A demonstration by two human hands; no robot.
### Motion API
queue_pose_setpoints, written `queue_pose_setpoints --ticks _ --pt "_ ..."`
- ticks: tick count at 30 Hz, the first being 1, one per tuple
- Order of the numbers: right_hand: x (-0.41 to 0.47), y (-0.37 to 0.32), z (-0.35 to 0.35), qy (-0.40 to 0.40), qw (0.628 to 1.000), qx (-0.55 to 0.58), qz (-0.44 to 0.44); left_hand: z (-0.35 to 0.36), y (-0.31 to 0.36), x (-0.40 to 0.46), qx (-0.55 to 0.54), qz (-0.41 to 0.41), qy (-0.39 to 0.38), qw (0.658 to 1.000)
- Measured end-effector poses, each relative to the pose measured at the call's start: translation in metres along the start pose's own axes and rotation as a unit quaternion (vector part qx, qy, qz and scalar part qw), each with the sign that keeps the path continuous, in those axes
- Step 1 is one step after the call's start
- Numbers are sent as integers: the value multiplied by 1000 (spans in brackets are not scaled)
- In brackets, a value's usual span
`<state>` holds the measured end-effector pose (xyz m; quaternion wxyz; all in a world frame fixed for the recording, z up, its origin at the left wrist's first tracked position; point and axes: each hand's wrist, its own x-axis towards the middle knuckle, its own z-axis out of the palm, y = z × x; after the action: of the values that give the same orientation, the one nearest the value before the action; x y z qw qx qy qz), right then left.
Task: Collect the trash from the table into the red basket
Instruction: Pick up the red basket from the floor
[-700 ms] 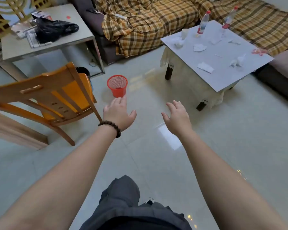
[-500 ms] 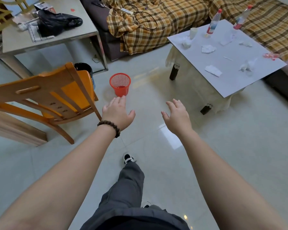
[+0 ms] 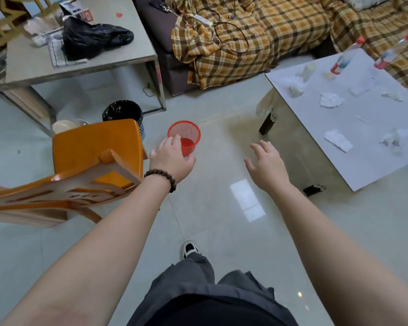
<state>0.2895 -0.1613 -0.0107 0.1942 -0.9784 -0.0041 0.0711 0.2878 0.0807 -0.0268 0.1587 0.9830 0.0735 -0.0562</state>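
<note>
The red mesh basket (image 3: 186,132) stands on the floor ahead of me. My left hand (image 3: 171,158), a bead bracelet on its wrist, is stretched out in front of the basket's near side with fingers apart, overlapping it in view; contact cannot be told. My right hand (image 3: 267,165) hovers open over the floor to the right, holding nothing. On the low white table (image 3: 363,161) at the right lie crumpled tissues (image 3: 330,100), a flat tissue (image 3: 338,140), another wad (image 3: 395,138) and two plastic bottles (image 3: 345,57).
An orange wooden chair (image 3: 92,158) stands close at my left. Behind it are a black bin (image 3: 123,111) and a grey table (image 3: 80,60) with a black bag. A plaid-covered sofa (image 3: 245,38) lines the back. My leg and shoe (image 3: 189,249) show below.
I have stepped forward; the basket and chair are now nearer. My left hand has reached out until it overlaps the basket's near side. My right hand stays open.
</note>
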Motion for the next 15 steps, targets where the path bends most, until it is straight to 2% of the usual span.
queue_pose_setpoints --ticks 8,15 --pt "108 -31 7 -13 999 1 -30 -7 -1 94 -32 -41 -5 999" --pt "240 -44 18 -25 997 -10 -75 -4 -5 201 -29 -72 -3 997"
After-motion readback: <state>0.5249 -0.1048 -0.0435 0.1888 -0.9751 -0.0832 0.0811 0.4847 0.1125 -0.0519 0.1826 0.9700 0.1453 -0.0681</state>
